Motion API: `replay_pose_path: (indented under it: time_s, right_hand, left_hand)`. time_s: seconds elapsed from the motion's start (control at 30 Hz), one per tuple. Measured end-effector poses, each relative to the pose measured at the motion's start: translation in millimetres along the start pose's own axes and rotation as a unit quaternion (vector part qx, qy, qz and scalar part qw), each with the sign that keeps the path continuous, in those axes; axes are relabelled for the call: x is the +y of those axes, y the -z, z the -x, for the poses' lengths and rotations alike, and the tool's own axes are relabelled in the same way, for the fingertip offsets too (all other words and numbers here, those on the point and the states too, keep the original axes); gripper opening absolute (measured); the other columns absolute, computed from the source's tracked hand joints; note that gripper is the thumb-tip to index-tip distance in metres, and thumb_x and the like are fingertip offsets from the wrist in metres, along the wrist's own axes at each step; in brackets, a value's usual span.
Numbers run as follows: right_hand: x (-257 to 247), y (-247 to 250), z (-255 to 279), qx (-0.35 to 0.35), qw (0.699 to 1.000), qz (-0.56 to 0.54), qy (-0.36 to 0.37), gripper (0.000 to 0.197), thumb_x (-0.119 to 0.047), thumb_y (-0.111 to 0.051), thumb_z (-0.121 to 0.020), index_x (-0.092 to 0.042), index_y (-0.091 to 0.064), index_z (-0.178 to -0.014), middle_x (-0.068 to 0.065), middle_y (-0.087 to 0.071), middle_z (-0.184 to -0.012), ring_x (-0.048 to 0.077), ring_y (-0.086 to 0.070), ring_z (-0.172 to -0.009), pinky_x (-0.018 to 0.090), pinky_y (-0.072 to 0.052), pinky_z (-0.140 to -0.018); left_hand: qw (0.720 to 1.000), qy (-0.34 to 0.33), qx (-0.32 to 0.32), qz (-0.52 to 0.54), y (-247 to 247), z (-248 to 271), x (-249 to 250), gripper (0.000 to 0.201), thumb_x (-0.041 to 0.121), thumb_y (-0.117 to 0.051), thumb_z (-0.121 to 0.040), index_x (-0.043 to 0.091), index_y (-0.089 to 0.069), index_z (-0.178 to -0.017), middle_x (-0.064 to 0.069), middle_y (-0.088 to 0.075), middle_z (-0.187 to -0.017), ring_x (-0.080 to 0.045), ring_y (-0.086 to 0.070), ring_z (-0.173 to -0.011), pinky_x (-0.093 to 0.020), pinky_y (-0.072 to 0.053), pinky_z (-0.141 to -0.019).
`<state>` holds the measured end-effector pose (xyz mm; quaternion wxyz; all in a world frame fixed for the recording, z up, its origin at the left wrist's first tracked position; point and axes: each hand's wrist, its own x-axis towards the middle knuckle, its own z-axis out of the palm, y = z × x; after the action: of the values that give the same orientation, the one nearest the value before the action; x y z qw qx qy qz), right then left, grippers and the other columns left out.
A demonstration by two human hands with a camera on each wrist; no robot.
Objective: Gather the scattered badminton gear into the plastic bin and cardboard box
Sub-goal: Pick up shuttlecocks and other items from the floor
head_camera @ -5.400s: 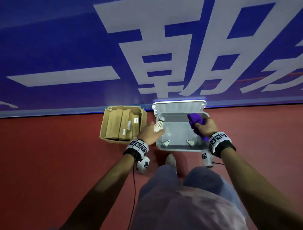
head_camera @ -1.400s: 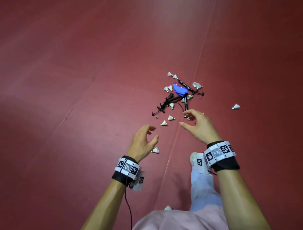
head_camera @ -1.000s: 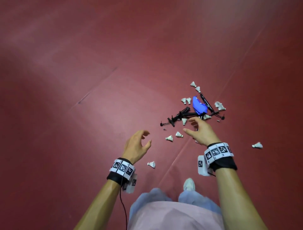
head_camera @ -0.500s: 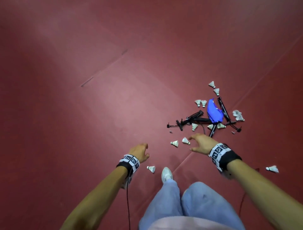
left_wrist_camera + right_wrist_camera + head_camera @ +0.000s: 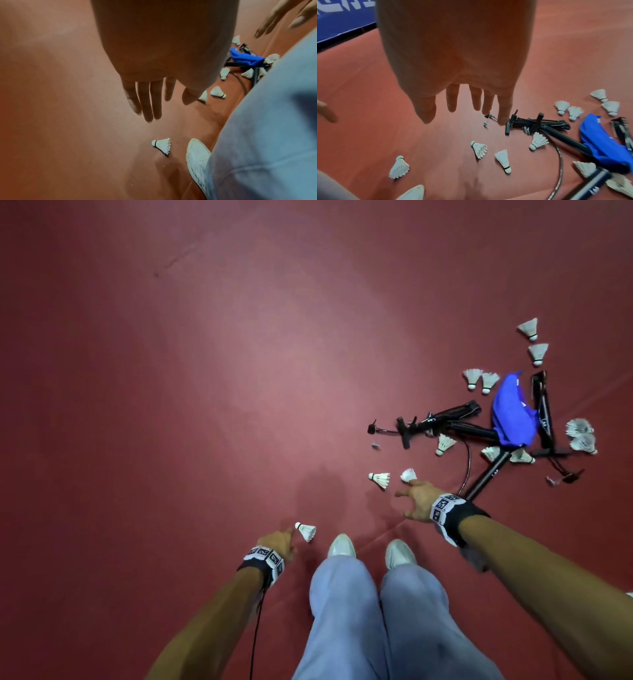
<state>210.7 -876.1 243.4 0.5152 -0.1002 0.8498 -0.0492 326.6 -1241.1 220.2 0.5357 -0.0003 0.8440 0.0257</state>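
White shuttlecocks lie scattered on the red floor. My left hand (image 5: pixel 279 541) hangs low and empty, its straight fingers (image 5: pixel 149 106) just left of a lone shuttlecock (image 5: pixel 306 531) (image 5: pixel 162 146). My right hand (image 5: pixel 412 501) is spread and empty over the floor, its fingers (image 5: pixel 452 102) straight, close to two shuttlecocks (image 5: pixel 380 479) (image 5: pixel 408 475) (image 5: pixel 479 148) (image 5: pixel 503 161). Beyond it lies a pile of black rods and handles (image 5: pixel 442 421) (image 5: pixel 539 124) with a blue cloth (image 5: pixel 512 412) (image 5: pixel 604 143) on top. The bin and box are out of view.
My two white shoes (image 5: pixel 340 546) (image 5: pixel 399 553) stand between the hands, with light blue trouser legs (image 5: pixel 363 628) below. More shuttlecocks (image 5: pixel 529 328) (image 5: pixel 582 436) ring the pile at the right. A blue banner (image 5: pixel 342 20) borders the floor behind.
Both hands have dropped closer to the floor. The left hand has come beside the lone shuttlecock and the right hand has neared the two shuttlecocks. The pile now sits further right in view.
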Motion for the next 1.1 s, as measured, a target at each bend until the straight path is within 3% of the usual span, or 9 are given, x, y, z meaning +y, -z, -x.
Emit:
replay_pose_path:
  time_s: [0.1,0.23,0.4,0.5,0.6,0.67,0.73,0.93,1.1]
  right_hand:
    - [15.7,-32.3,-88.0,-0.009,0.999,0.036,0.006,0.069,-0.046,-0.069,-0.089,-0.041,-0.042,-0.152,0.016,-0.025,-0.165,0.038,-0.03,-0.149,0.04,-0.031,-0.121]
    - [30.4,-64.7,-181.2,-0.014,0.994,0.109,0.011,0.064,-0.044,-0.067,-0.093,-0.04,-0.043,-0.152,0.013,-0.025,-0.164,0.036,-0.031,-0.147,0.043,-0.027,-0.121]
    - [47.7,-100.8,-271.4,-0.021,0.983,0.183,0.011,0.061,-0.049,-0.07,-0.089,-0.05,-0.048,-0.145,0.006,-0.007,-0.168,0.035,-0.014,-0.153,0.063,-0.028,-0.117]
    - [53.2,-113.7,-303.5,-0.033,0.981,0.191,0.019,0.061,-0.05,-0.072,-0.086,-0.052,-0.049,-0.143,0.004,-0.003,-0.169,0.036,-0.008,-0.154,0.064,-0.029,-0.117]
    - [58.8,-124.1,-323.4,-0.037,0.979,0.201,0.024,0.063,-0.052,-0.072,-0.086,-0.052,-0.049,-0.144,0.001,-0.018,-0.164,0.032,-0.015,-0.151,0.059,-0.031,-0.116]
    - [58.2,-127.1,-326.9,-0.028,0.982,0.183,0.029,0.06,-0.048,-0.072,-0.086,-0.05,-0.052,-0.142,0.002,-0.029,-0.158,0.03,-0.025,-0.146,0.054,-0.036,-0.114]
    - [56.0,-125.0,-324.5,-0.013,0.987,0.157,0.034,0.051,-0.044,-0.071,-0.086,-0.048,-0.057,-0.135,0.005,-0.041,-0.146,0.03,-0.036,-0.136,0.049,-0.043,-0.109]
    - [36.8,-90.7,-253.2,0.03,0.998,0.054,0.027,0.052,-0.038,-0.074,-0.088,-0.034,-0.055,-0.136,0.01,-0.042,-0.13,0.038,-0.054,-0.118,0.041,-0.043,-0.104]
    - [6.9,-40.8,-133.0,0.088,0.993,-0.061,0.046,0.054,-0.034,-0.084,-0.08,-0.017,-0.057,-0.124,-0.003,-0.049,-0.105,0.026,-0.049,-0.101,0.034,-0.046,-0.099]
  left_hand:
    - [1.0,0.009,-0.013,0.027,-49.7,-72.0,-2.3,0.068,0.039,-0.049,-0.103,0.025,-0.019,-0.162,-0.014,-0.067,-0.127,-0.035,-0.066,-0.116,-0.045,-0.054,-0.093]
    - [0.995,0.004,-0.018,0.1,-104.6,-161.7,-2.6,0.064,0.038,-0.05,-0.1,0.025,-0.026,-0.158,-0.017,-0.069,-0.119,-0.038,-0.068,-0.107,-0.042,-0.054,-0.086]
    - [0.972,0.014,-0.065,0.227,-157.0,-255.6,-12.6,0.055,0.069,-0.045,-0.087,0.052,-0.035,-0.138,-0.011,-0.066,-0.124,-0.038,-0.067,-0.106,-0.043,-0.054,-0.095]
    - [0.962,0.024,-0.087,0.257,-176.2,-287.3,-20.8,0.084,0.082,-0.037,-0.07,0.044,-0.037,-0.145,-0.008,-0.055,-0.142,-0.038,-0.058,-0.125,-0.045,-0.047,-0.105]
    - [0.96,0.036,-0.115,0.253,-174.7,-297.5,-16.8,0.069,0.06,-0.052,-0.095,0.034,-0.033,-0.156,0.0,-0.044,-0.156,-0.028,-0.048,-0.14,-0.034,-0.038,-0.11]
    - [0.959,0.057,-0.106,0.257,-176.5,-301.7,-13.1,0.041,0.036,-0.052,-0.104,0.021,-0.047,-0.142,-0.004,-0.054,-0.137,-0.027,-0.056,-0.129,-0.025,-0.039,-0.094]
    - [0.955,0.073,-0.072,0.279,-176.3,-299.7,-10.4,0.033,0.034,-0.056,-0.101,0.019,-0.055,-0.13,-0.005,-0.059,-0.121,-0.026,-0.062,-0.106,-0.024,-0.04,-0.084]
    - [0.937,0.116,0.028,0.329,-149.3,-242.0,-2.6,0.036,0.039,-0.063,-0.094,0.023,-0.06,-0.127,-0.015,-0.064,-0.12,-0.035,-0.065,-0.105,-0.036,-0.051,-0.098]
    - [0.939,0.082,0.091,0.321,-88.1,-128.0,16.2,0.052,0.027,-0.052,-0.099,0.032,-0.045,-0.15,-0.016,-0.055,-0.124,-0.04,-0.058,-0.118,-0.037,-0.047,-0.106]
